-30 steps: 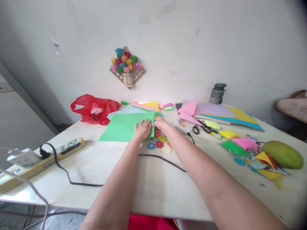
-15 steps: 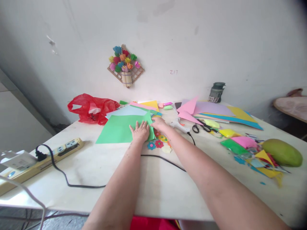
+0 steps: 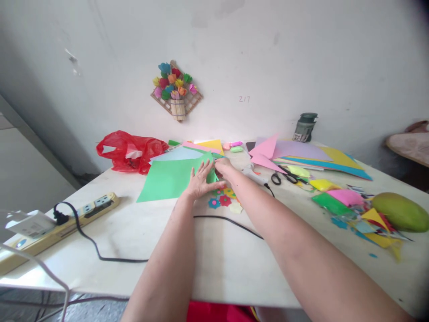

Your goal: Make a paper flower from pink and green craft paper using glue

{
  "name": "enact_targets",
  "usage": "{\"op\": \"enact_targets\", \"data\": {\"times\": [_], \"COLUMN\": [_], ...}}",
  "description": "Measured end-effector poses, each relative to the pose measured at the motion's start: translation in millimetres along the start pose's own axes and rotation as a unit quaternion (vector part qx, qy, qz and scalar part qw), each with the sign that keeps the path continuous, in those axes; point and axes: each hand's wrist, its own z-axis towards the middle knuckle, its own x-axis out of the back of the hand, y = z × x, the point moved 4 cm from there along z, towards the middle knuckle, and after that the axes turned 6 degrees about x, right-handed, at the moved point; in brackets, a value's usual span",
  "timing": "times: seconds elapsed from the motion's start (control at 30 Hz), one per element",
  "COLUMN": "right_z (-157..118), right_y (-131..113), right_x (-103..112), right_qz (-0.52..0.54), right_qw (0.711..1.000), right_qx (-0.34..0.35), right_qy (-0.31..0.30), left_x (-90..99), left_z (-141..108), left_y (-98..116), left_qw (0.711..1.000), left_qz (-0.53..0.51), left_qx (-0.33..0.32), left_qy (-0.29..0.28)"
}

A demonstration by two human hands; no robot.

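A sheet of green paper [image 3: 164,179] lies on the table, its right-hand edge raised and folded over. My left hand [image 3: 201,181] rests over that folded part, fingers spread and thumb stretched to the right. At the raised edge, my right hand [image 3: 224,167] has its fingers curled closed on the paper; the fingertips are partly hidden. Below the hands lie several small paper flowers, among them a blue flower [image 3: 214,203] and a red flower [image 3: 225,201]. A white glue gun [image 3: 255,174] rests just right of my right hand.
Black scissors [image 3: 284,177], pink paper [image 3: 264,154] and stacked coloured sheets [image 3: 338,165] lie to the right, with paper scraps and a green mango [image 3: 400,211]. A red plastic bag [image 3: 147,150] and a power strip [image 3: 87,214] are left. A black cord [image 3: 228,218] crosses the table.
My left hand has shifted right and up towards the fold, its thumb now pointing right. My right hand has stayed at the paper's edge, moving slightly. The view has shifted a little.
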Motion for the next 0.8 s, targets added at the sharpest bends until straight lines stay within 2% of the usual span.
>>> {"op": "enact_targets", "data": {"times": [0.07,0.13,0.3,0.4,0.53,0.63,0.73,0.8], "right_z": [0,0,-5,-9,-13,-11,-9,-12], "right_y": [2,3,1,-2,-7,-8,-8,-9], "right_x": [-1,-1,2,3,5,14,34,54], "right_qz": [0.014,0.027,0.057,0.072,0.076,0.060,0.042,0.017], "right_qw": [0.999,0.997,0.994,0.993,0.991,0.993,0.996,0.999], "right_qx": [-0.038,-0.068,-0.094,-0.098,-0.098,-0.098,-0.075,-0.022], "right_qy": [0.001,0.003,0.002,-0.011,-0.041,-0.042,-0.011,0.036], "left_x": [0.8,1.4,2.9,1.3,0.5,1.2,3.0,3.7], "left_z": [-3,-5,-3,-1,2,3,4,3], "left_y": [1,2,9,9,0,-7,-10,-10], "left_qw": [0.999,0.998,0.992,0.985,0.979,0.976,0.971,0.967], "left_qz": [0.009,0.034,0.070,0.074,0.096,0.108,0.114,0.119], "left_qx": [-0.008,-0.011,-0.065,-0.070,-0.024,0.012,0.065,0.093], "left_qy": [-0.042,-0.049,0.084,0.141,0.179,0.191,0.202,0.203]}}
